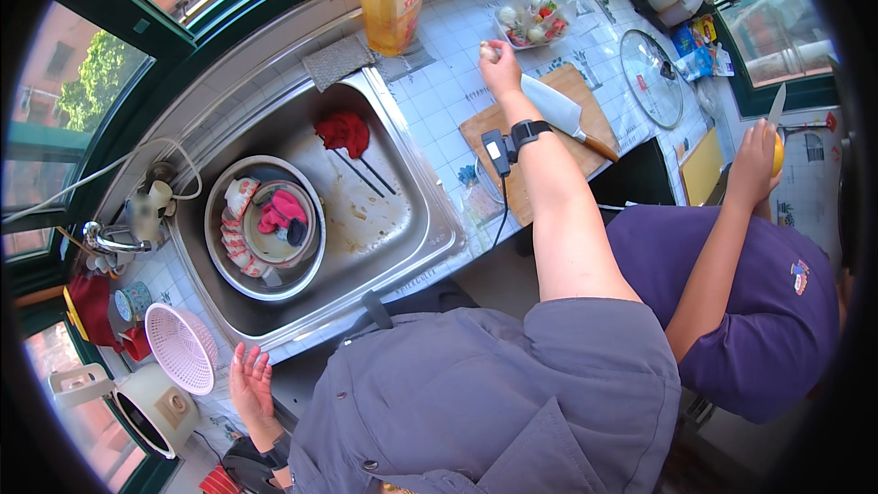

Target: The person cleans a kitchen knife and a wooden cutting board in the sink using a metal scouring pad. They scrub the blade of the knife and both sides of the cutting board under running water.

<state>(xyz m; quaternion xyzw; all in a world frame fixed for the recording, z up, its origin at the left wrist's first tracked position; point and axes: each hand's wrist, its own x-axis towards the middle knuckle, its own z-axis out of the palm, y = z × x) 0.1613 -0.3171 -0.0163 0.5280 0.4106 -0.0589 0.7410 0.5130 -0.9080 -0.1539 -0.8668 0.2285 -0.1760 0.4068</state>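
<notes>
My right hand (503, 73) reaches over the counter and pinches a small pale piece that looks like garlic (488, 51). Just beyond it stands a clear plastic container (531, 22) of white bulbs and red pieces. Below the hand, a cleaver (554, 104) with a wooden handle lies flat on a wooden cutting board (573, 86). My left hand (252, 384) is raised by the front edge of the counter, palm up and holding nothing. A pink plastic basket (182, 350) is beside it, apart from the fingers.
The steel sink (425, 219) holds a metal basin (214, 247) of bowls, a red cloth (346, 134) and dark chopsticks (370, 175). A soap bottle (389, 10) and a glass lid (651, 79) rest on the counter. At right, another person (748, 267) holds a knife (776, 104) and a yellow-orange item (778, 154).
</notes>
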